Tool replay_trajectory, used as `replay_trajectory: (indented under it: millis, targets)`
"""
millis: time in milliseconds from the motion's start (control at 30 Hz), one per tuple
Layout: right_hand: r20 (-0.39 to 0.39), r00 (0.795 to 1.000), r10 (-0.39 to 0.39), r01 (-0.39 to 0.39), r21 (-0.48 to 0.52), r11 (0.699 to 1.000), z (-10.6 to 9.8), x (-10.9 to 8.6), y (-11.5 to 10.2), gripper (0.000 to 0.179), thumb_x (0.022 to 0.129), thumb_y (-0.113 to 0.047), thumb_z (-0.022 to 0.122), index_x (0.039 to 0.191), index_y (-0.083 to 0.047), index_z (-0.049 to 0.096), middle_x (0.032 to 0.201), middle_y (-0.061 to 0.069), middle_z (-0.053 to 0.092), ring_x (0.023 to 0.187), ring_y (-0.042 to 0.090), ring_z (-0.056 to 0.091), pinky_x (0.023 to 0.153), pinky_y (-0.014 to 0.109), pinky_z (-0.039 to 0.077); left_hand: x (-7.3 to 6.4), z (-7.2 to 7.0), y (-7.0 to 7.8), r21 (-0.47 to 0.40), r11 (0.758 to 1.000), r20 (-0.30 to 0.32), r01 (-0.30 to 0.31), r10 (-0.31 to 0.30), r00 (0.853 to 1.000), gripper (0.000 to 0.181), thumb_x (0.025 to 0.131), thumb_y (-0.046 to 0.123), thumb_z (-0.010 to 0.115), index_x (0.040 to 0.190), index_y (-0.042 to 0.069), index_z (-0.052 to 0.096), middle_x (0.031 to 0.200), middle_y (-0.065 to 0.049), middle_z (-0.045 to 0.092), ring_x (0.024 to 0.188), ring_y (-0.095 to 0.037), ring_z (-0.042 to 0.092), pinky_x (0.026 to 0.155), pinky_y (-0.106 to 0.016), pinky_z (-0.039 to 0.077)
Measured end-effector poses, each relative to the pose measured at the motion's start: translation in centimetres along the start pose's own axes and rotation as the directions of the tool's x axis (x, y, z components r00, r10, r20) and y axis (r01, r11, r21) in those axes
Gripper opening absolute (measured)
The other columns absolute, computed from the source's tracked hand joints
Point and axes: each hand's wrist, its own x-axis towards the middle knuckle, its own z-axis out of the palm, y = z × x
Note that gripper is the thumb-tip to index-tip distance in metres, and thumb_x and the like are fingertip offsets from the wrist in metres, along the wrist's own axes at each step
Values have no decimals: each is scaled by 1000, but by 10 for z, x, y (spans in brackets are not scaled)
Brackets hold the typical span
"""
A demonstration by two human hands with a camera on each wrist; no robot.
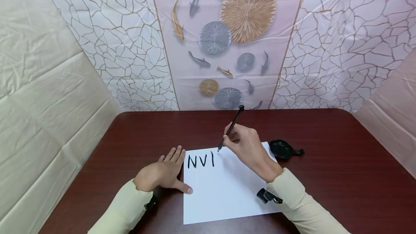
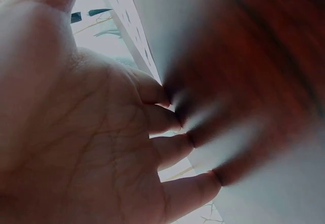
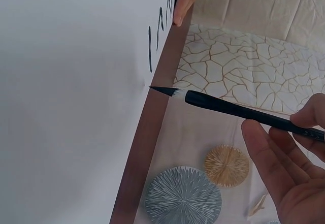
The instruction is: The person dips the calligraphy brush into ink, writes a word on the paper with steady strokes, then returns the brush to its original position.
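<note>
My right hand [image 1: 248, 151] pinches a black calligraphy brush [image 1: 234, 122] between thumb and fingers, its handle slanting up and to the right. The brush's dark pointed tip [image 3: 162, 90] is at the upper part of a white sheet of paper [image 1: 224, 198]; whether it touches, I cannot tell. Left of the tip, black strokes reading "NVI" [image 1: 201, 160] run along the paper's upper left. At the sheet's left edge lies my left hand [image 1: 162, 172], fingers straight, thumb on the paper. The left wrist view shows that palm [image 2: 96, 127] and the fingertips against the surface.
A small black dish with a short handle [image 1: 282, 149] stands by the paper's upper right corner. Everything rests on a dark red-brown table [image 1: 156, 129]. Patterned cloth [image 1: 130, 46] hangs behind it, with plain pale cloth [image 1: 39, 118] at the sides.
</note>
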Motion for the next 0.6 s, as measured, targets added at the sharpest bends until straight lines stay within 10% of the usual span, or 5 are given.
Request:
replay_trajectory:
  millis: [600]
  targets:
    - [-1, 1000, -16, 16, 25, 1000, 4, -1, 1, 12, 91, -4, 67, 99, -13, 65, 92, -2, 69, 81, 6, 69, 73, 22, 56, 1, 1, 0, -10, 1000, -4, -2, 2, 1000, 133, 70, 76, 71, 159, 2, 6, 165, -16, -3, 151, -34, 0, 116, -57, 15]
